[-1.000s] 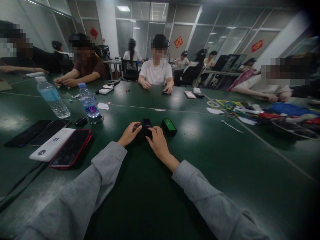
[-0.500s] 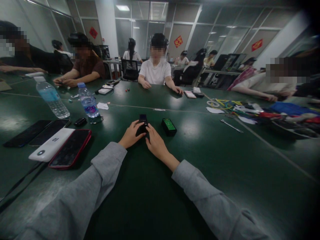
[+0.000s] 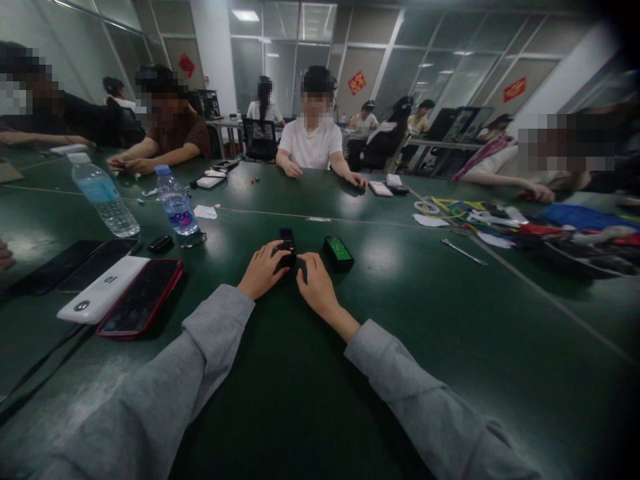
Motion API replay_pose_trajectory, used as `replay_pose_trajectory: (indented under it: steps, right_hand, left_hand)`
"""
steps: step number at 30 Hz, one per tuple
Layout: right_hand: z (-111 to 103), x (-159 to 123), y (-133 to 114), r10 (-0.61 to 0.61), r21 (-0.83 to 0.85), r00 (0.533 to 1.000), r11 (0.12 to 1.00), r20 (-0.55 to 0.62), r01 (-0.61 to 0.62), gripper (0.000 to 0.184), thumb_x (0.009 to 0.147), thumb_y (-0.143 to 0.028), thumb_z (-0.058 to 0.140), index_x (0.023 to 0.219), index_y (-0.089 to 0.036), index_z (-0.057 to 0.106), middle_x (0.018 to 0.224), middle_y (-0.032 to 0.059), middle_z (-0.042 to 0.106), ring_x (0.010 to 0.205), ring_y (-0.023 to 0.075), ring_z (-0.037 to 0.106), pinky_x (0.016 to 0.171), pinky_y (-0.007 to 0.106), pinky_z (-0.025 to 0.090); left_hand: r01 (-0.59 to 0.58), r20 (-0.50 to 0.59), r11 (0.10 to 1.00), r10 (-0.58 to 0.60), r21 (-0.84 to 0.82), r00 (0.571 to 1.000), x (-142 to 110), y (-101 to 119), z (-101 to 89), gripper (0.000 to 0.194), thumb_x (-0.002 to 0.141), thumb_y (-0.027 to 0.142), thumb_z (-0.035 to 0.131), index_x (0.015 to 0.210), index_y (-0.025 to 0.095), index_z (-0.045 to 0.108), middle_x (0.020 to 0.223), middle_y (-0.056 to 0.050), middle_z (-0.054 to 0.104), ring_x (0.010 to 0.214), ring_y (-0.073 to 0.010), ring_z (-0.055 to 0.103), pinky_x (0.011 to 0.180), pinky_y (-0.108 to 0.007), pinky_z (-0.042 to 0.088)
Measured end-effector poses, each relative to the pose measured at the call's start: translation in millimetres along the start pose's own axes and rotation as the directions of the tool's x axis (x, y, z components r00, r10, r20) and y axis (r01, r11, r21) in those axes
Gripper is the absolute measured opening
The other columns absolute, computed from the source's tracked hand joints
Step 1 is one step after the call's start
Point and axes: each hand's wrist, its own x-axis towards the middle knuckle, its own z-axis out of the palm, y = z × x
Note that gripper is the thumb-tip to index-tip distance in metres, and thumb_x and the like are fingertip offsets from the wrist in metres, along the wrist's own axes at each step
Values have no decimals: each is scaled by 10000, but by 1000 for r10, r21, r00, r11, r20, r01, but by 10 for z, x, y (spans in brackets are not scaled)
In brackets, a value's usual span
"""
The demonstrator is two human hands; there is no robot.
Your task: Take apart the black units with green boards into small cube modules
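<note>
My left hand (image 3: 263, 270) grips a small black box-like device (image 3: 287, 235) from its left and near side, the fingers over its top and the thumb at the near edge. The device lies on the dark green table, and the fingers hide part of it. My right hand (image 3: 315, 283) is just to the right of the device, its fingers bent and apart, with nothing seen between them. Beyond this hand, slightly to the right, lies a black box with a green circuit-like face (image 3: 340, 249).
Left are phones, including a red-edged phone (image 3: 143, 297), a white power bank (image 3: 107, 287), and two water bottles, one blue-capped (image 3: 175, 207). Right are a wrench (image 3: 463, 251) and a pile of cables (image 3: 480, 217). Several people sit around; a co-worker's fingers (image 3: 5, 255) show at the left edge.
My right hand has drawn off the device, slightly right, and its fingers have bent. My left hand stays on the device. Another person's fingers have appeared at the left edge.
</note>
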Motion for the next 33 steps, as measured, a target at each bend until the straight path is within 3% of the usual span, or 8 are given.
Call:
replay_pose_trajectory:
  steps: [8,14,27,33]
  right_hand:
    - [-7,14,-19,-20,12,1000,1000,11,19,332,901,-92,409,1214,-148,504,1182,140,499,1131,255,522,991,424,483]
    - [-11,11,-25,-18,15,1000,1000,14,18,336,901,-90,408,1217,-156,505,1184,137,497,1129,255,525,982,425,488]
    - [-23,1,-34,-1,19,1000,1000,12,1,346,902,-94,407,1223,-173,507,1201,134,494,1123,257,536,957,432,510]
    - [-10,1,-12,-8,17,1000,1000,6,8,335,902,-96,409,1214,-164,510,1195,136,493,1124,254,533,955,423,508]
  left_hand:
    - [94,-91,995,-90,40,992,4,16,-10,252,880,244,582,1132,244,573,1258,-88,524,1164,-281,498,941,-447,435]
    - [94,-98,991,-85,93,992,2,2,-7,205,919,261,532,1116,233,580,1194,-83,538,1101,-257,526,913,-417,452]
    - [100,-176,994,-107,-46,979,2,-3,-13,166,931,241,513,1083,231,580,1235,-77,512,1082,-215,563,957,-407,482]
    - [28,-280,993,-60,-115,958,10,17,-31,152,966,256,431,1085,209,513,1289,-97,496,1234,-221,492,1047,-419,428]
